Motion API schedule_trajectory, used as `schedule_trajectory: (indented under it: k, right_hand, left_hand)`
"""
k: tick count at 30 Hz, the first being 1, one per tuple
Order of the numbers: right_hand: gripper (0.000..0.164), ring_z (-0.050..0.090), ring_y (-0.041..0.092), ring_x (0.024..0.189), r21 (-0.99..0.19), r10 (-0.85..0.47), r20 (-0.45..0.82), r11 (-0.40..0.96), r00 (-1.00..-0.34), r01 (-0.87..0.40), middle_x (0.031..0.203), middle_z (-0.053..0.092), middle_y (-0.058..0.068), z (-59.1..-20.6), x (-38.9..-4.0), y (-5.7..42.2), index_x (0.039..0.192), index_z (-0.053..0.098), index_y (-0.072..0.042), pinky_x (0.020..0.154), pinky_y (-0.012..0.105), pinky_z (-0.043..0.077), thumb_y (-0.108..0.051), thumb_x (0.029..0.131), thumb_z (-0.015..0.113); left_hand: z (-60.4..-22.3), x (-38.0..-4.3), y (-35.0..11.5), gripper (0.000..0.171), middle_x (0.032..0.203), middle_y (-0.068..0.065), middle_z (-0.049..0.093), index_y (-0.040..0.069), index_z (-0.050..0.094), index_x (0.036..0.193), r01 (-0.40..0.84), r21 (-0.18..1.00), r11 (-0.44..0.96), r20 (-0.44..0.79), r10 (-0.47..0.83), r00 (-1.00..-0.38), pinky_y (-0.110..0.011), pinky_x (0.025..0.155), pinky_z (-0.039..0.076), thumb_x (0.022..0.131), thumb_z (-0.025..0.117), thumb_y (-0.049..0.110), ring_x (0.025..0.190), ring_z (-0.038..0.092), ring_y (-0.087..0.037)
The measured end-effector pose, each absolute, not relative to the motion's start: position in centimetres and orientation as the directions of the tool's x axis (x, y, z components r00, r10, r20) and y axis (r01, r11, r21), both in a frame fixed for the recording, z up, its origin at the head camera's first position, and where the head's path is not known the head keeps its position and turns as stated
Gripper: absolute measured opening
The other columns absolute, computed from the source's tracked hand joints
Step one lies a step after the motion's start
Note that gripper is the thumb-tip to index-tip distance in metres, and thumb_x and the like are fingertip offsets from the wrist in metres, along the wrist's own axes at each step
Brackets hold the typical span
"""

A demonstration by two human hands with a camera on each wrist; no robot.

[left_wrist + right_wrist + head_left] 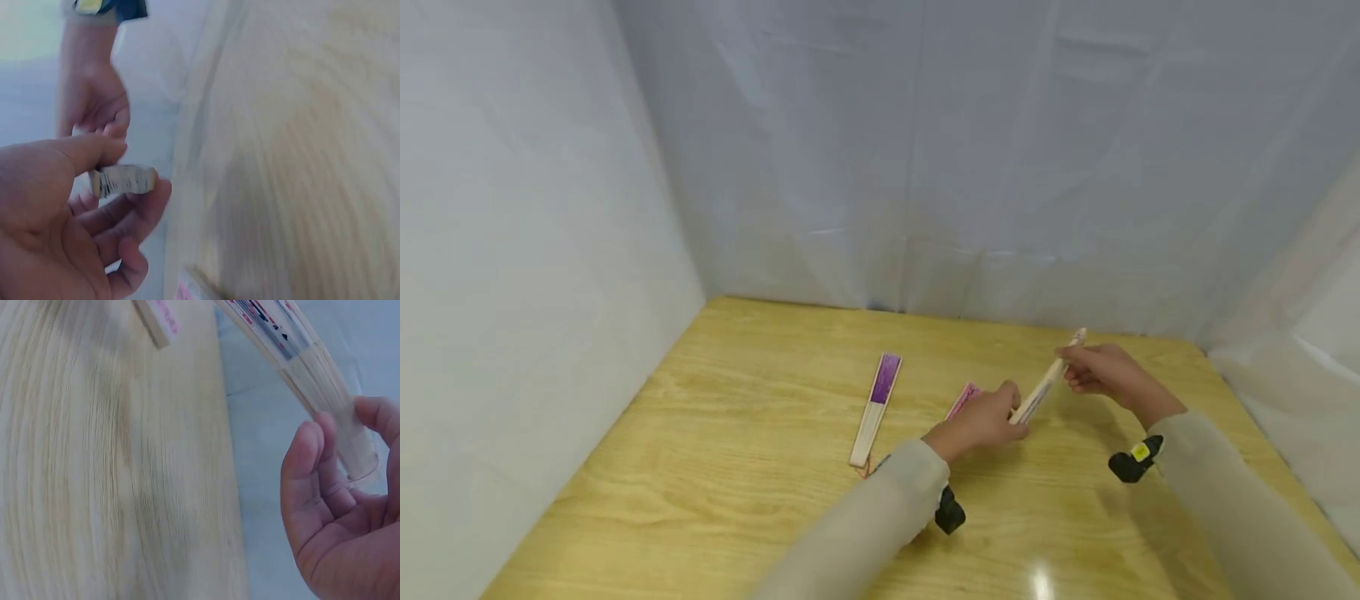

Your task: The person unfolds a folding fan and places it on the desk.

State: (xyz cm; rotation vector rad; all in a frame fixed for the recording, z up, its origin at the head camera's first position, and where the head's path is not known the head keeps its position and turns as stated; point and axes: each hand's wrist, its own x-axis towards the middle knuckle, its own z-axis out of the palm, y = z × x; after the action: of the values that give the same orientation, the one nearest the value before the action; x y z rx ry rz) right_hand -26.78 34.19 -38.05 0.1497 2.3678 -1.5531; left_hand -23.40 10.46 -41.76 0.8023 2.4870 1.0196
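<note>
A closed folding fan (1039, 393) with pale wooden ribs is held aslant above the table between both hands. My left hand (979, 422) pinches its nearer end between thumb and fingers; that end (126, 180) faces the camera in the left wrist view. At the far end, my right hand (1107, 377) grips the bare ribs with thumb and fingertips. Dark and red marks show on the held fan's leaf (265, 325) in the right wrist view. Beneath my left hand lies a pink folding fan (961, 401), partly hidden by it.
Left of the hands, a closed purple folding fan (877, 408) with a red cord at its lower end lies on the wooden table (737, 433). Pale sheeting (850, 167) hangs behind the table and along both sides.
</note>
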Motion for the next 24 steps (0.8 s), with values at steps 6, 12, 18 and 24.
schedule_trajectory:
  k: [6,12,18,24]
  right_hand:
    - [0.03,0.062,0.008,0.066,-0.947,-0.109,-0.264,0.217,-0.958,0.236,0.074,0.063,-0.003,-38.6,-25.9,34.0,0.094,0.061,-0.005,0.07,0.027,0.057,-0.035,0.098,0.058]
    - [0.017,0.062,0.009,0.07,-0.991,-0.234,-0.134,0.004,-0.963,0.137,0.077,0.063,-0.003,-39.5,-25.3,33.1,0.094,0.061,-0.012,0.068,0.025,0.056,-0.023,0.102,0.052]
    - [0.033,0.065,0.01,0.073,-0.97,-0.415,0.022,-0.229,-0.909,0.081,0.083,0.068,-0.002,-40.7,-24.6,31.7,0.094,0.065,-0.016,0.069,0.025,0.056,-0.01,0.106,0.035]
    - [0.025,0.065,0.008,0.075,-0.98,-0.427,-0.012,-0.176,-0.904,0.096,0.085,0.069,-0.003,-41.6,-23.9,30.1,0.098,0.063,-0.015,0.07,0.024,0.056,-0.01,0.105,0.04]
  left_hand:
    - [-42.0,-25.4,7.4,0.038,0.085,-0.002,0.063,0.008,0.053,0.122,0.239,0.867,0.437,-0.133,0.666,-0.734,-0.026,0.06,0.05,0.094,0.066,0.03,0.076,0.064,-0.021]
    - [-42.0,-26.8,4.4,0.038,0.08,-0.014,0.056,-0.002,0.064,0.114,0.113,0.94,0.323,-0.138,0.659,-0.74,-0.03,0.057,0.038,0.099,0.056,0.032,0.061,0.042,-0.018]
    - [-42.1,-27.7,1.6,0.036,0.104,-0.013,0.063,0.002,0.065,0.121,-0.044,0.969,0.245,-0.18,0.567,-0.804,-0.039,0.083,0.048,0.097,0.062,0.028,0.091,0.056,-0.022]
    - [-42.4,-28.5,-0.7,0.034,0.113,-0.019,0.064,0.001,0.063,0.123,-0.127,0.977,0.173,-0.199,0.498,-0.844,-0.037,0.084,0.05,0.095,0.064,0.02,0.108,0.057,-0.033]
